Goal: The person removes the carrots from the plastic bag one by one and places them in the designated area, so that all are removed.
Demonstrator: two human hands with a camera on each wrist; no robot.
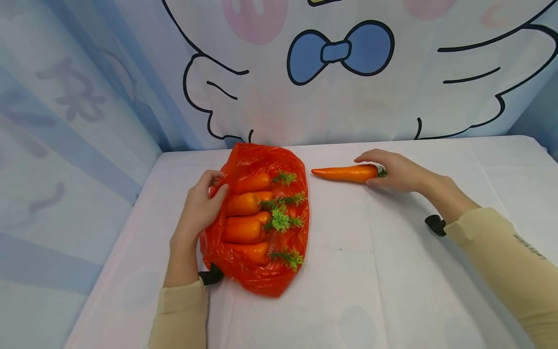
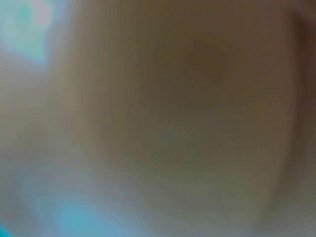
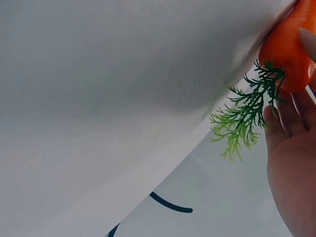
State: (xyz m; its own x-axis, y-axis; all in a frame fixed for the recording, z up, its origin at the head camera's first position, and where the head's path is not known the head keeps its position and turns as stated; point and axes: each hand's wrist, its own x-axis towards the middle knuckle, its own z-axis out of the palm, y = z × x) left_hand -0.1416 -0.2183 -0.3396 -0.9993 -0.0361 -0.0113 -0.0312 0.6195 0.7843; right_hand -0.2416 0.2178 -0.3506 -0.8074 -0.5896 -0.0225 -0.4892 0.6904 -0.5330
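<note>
A red plastic bag (image 1: 279,283) lies on the table at centre left in the head view. Several orange carrots (image 1: 246,229) lie side by side on it, green tops to the right, tips hidden toward the left. My left hand (image 1: 201,206) grips the bag's left edge between thumb and fingers. To the right of the bag, another carrot (image 1: 344,173) points its tip left. My right hand (image 1: 394,170) holds that carrot by its thick leafy end. In the right wrist view, thumb and fingers lie on opposite sides of it, its green leaves (image 3: 252,111) hanging free. The left wrist view is blurred.
A white cloth covers the table (image 1: 348,291). Behind it hangs a printed backdrop with a blue bow (image 1: 335,51), and a blue-white curtain (image 1: 65,169) stands at the left. Dark wrist-worn devices show at the left wrist (image 1: 211,275) and right wrist (image 1: 435,225).
</note>
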